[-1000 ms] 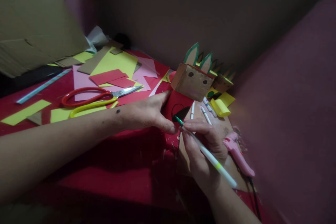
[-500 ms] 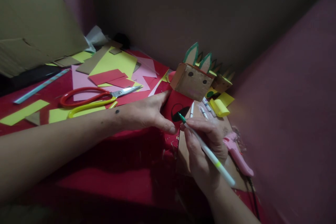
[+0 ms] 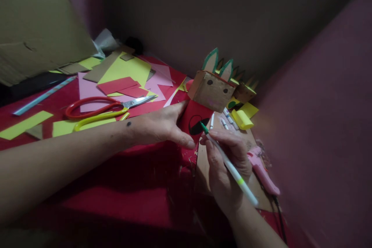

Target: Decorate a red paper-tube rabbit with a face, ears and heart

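A cardboard figure (image 3: pixel 213 95) stands with a box-shaped head, two dark dot eyes and green-edged spikes on top. On its red paper body (image 3: pixel 190 112) is a black-outlined circle, its lower and right part filled dark. My left hand (image 3: pixel 162 128) steadies this body from the left, thumb in front and the other fingers hidden behind. In a writing grip, my right hand (image 3: pixel 241 151) pinches a white felt-tip marker (image 3: pixel 236 176) with a green tip. That tip touches or nearly touches the dark part of the circle.
Red-and-yellow-handled scissors (image 3: pixel 100 114) lie among paper scraps (image 3: pixel 128 70) at left. A pink glue gun (image 3: pixel 264 174) with a cord rests on cardboard at right, near several markers (image 3: pixel 231 119) and yellow paper (image 3: pixel 243 119). Another spiked figure (image 3: pixel 247 92) stands behind. A large cardboard sheet (image 3: pixel 40 23) leans at far left.
The marker tip has shifted slightly right across the circle, along with my right hand. My left hand keeps its place on the figure.
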Demonstrator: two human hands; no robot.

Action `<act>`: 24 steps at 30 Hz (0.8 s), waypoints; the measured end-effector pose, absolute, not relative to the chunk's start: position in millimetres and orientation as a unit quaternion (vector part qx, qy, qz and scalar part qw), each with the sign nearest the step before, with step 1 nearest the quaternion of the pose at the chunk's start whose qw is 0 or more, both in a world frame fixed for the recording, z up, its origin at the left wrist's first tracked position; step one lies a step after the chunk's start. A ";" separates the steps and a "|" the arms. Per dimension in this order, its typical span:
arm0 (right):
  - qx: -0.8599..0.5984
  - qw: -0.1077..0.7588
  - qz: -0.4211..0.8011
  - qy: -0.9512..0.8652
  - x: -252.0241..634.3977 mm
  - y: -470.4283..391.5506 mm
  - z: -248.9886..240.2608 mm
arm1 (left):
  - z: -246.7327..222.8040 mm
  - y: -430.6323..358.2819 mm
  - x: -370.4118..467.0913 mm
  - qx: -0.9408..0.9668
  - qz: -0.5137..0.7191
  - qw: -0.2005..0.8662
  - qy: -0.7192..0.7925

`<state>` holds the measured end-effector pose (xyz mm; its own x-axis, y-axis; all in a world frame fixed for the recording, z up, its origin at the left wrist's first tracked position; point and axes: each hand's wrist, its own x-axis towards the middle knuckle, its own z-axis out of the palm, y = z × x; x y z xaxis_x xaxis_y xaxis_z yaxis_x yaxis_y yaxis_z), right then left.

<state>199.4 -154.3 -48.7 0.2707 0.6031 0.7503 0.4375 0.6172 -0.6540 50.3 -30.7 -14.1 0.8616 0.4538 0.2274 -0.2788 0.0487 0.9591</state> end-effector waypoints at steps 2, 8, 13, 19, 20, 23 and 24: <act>-0.439 0.672 0.056 -0.594 199.4 -154.3 -48.8 | -13.8 -31.2 50.4 0.640 0.251 0.723 0.070; -0.445 0.671 0.049 -0.591 199.4 -153.4 -50.1 | -13.7 -31.8 49.6 0.640 0.242 0.726 0.075; -0.442 0.677 0.052 -0.586 199.3 -152.6 -51.3 | -15.4 -31.0 50.3 0.632 0.251 0.730 0.073; -0.441 0.675 0.050 -0.589 199.7 -153.0 -50.3 | -14.3 -31.8 50.7 0.635 0.247 0.727 0.084; -0.441 0.675 0.054 -0.589 199.9 -153.3 -50.4 | -14.0 -32.1 50.8 0.634 0.246 0.728 0.088; -0.439 0.675 0.066 -0.590 200.2 -154.2 -50.9 | -13.2 -33.7 51.2 0.631 0.243 0.730 0.095; -0.438 0.676 0.070 -0.589 200.3 -154.5 -51.2 | -12.9 -34.4 51.1 0.632 0.241 0.730 0.097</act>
<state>200.3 -154.5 -51.2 0.2961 0.6103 0.7347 0.4215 0.6068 -0.6739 51.1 -34.4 -12.9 0.8647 0.4748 0.1640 -0.2298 0.0838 0.9696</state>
